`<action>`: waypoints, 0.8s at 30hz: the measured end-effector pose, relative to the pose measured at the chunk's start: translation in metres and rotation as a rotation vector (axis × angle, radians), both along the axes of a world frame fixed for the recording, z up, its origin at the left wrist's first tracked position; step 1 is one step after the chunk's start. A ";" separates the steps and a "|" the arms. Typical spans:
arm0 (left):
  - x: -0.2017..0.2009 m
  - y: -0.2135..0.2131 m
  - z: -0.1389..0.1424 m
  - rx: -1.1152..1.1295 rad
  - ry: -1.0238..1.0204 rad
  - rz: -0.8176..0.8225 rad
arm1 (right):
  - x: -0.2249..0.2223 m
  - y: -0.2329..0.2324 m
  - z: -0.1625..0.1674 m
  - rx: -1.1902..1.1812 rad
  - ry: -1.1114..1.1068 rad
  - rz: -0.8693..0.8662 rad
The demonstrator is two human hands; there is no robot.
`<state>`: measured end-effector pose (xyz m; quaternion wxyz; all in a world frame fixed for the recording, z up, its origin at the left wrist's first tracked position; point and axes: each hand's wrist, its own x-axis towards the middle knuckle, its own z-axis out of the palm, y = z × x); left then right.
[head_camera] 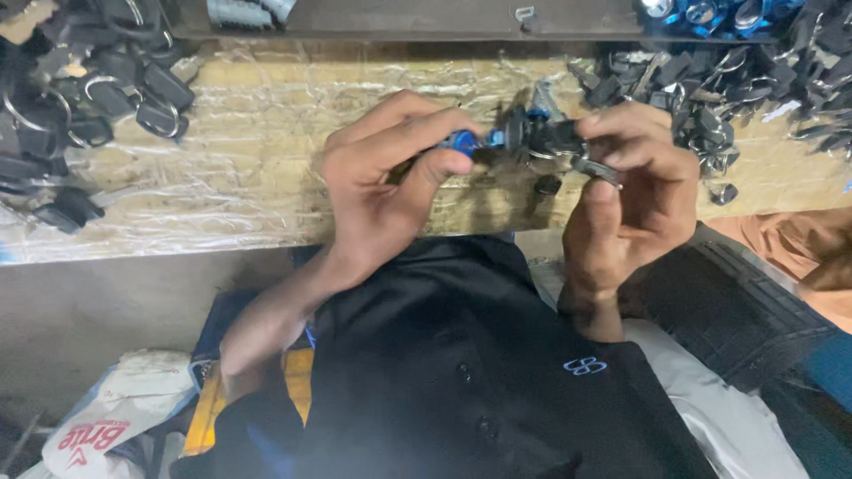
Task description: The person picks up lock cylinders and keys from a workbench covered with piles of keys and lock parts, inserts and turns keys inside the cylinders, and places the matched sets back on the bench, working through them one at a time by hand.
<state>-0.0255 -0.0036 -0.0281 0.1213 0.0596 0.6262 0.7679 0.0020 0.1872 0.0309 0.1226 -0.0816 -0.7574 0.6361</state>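
- We hold our left hand and right hand up side by side, just above the near edge of the worktop, so the small piece sits right under our eyes and clear of the clutter.
- Between them is a small black key assembly, off the worktop and held in the air at about the middle of the view.
- Our left hand is closed on a blue part at the assembly's left end, thumb below and forefinger over it; it looks like a pinch that steadies that end.
- Our right hand is closed on the assembly's right end, the fingers curled over the top and the thumb pressing up from below, where a thin metal ring or clip shows.
- The two hands are near but not touching; the assembly bridges the gap.
- The assembly is mostly dull black plastic, with a bright blue tip and a glint of metal; its finer shape is blurred and partly hidden by our fingers.
- A loose black piece lies on the worktop just under the hands.
- Heaps of similar black parts with metal rings lie at the left and at the right, within easy reach; blue pieces sit at the far right.
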 end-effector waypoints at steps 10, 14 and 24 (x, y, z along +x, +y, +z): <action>-0.002 -0.001 0.008 -0.064 0.157 -0.062 | -0.008 0.028 0.010 0.577 0.173 0.405; -0.003 -0.007 0.014 -0.153 0.245 -0.066 | -0.016 0.023 0.017 0.761 0.253 0.457; -0.013 -0.005 0.029 -0.644 0.757 -0.189 | -0.025 0.005 0.009 0.709 0.340 0.455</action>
